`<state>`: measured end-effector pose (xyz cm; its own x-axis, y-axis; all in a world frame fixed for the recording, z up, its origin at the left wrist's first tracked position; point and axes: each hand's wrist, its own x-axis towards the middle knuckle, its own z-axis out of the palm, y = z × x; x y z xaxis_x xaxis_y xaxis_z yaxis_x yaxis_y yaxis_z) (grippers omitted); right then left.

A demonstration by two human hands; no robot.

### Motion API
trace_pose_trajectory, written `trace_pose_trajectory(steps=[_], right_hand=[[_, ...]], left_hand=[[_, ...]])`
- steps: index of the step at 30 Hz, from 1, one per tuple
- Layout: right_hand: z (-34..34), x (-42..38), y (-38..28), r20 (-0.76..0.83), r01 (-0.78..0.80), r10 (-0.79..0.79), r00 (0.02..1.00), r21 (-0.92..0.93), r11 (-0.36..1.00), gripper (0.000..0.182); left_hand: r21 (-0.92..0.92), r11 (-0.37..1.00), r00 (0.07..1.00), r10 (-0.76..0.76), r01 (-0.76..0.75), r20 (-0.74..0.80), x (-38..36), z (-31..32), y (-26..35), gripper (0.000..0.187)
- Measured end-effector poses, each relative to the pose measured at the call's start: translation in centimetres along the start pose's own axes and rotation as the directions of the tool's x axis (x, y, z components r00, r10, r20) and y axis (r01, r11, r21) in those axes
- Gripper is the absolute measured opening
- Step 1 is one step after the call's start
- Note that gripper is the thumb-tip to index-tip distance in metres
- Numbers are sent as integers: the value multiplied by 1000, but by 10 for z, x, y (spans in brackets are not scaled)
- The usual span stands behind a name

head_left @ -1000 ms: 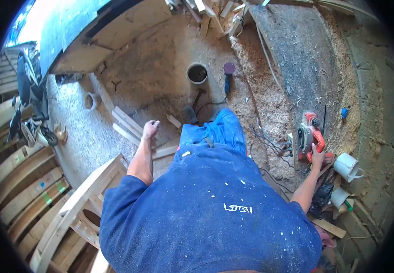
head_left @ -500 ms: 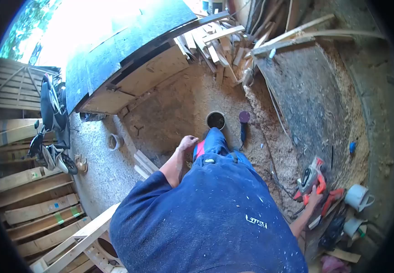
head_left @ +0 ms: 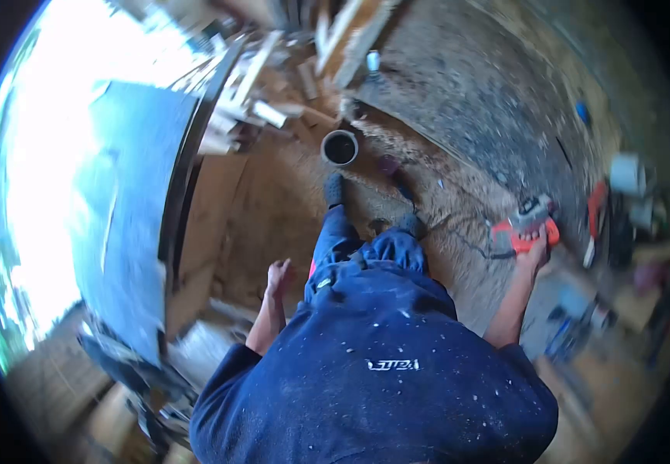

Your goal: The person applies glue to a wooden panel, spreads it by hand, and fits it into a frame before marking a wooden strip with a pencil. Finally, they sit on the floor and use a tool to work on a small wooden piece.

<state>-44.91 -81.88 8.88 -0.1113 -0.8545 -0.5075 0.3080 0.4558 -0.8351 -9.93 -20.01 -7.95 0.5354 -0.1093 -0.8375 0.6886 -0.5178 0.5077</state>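
My right hand [head_left: 536,249] grips the red handle of a red and grey electric planer [head_left: 534,213], out to my right above the shavings. The planer's cord trails from it toward the floor. At my left side hangs my left hand [head_left: 278,277], with its fingers loosely curled and nothing visible in them. A round bucket [head_left: 340,147] with a dark inside stands just ahead of my feet. Beside it on the floor lies a dark-handled tool with a round purple disc [head_left: 389,164], blurred.
Scrap wood pieces [head_left: 269,114] are piled ahead to the left, near a large blue-grey panel [head_left: 130,209]. A worn board [head_left: 459,93] runs along the right, with a red saw-like tool [head_left: 597,209] and a white container [head_left: 627,173] beyond. Shavings and a cord cover the floor.
My view has turned to the right, blurring the surroundings. The planer has risen from beside the red tool and moved forward with my right hand. My left hand has come away from my thigh.
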Motion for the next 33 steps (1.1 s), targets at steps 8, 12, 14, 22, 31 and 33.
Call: trace_pose_trajectory(steps=[8, 12, 14, 22, 31, 33], right_hand=[[47, -221, 67, -282, 36, 83, 956, 390, 920, 35], [7, -274, 155, -434, 245, -1, 901, 506, 827, 23], [-2, -315, 210, -576, 406, -408, 708, -139, 903, 22], [-12, -483, 307, -784, 447, 7, 621, 361, 818, 27], [-37, -489, 486, -657, 291, 511, 555, 728, 620, 28], [-59, -447, 554, -664, 252, 467, 584, 695, 673, 26]], left_hand=[[822, 183, 842, 83, -539, 534, 89, 26, 214, 42], [381, 73, 386, 61, -922, 921, 74, 101, 262, 50], [445, 177, 441, -65, -878, 895, 37, 139, 247, 53], [-555, 143, -539, -517, -820, 664, -38, 149, 154, 68], [-322, -311, -111, -544, -894, 832, 128, 164, 4, 85], [-465, -262, -258, -562, -846, 786, 184, 210, -30, 82]])
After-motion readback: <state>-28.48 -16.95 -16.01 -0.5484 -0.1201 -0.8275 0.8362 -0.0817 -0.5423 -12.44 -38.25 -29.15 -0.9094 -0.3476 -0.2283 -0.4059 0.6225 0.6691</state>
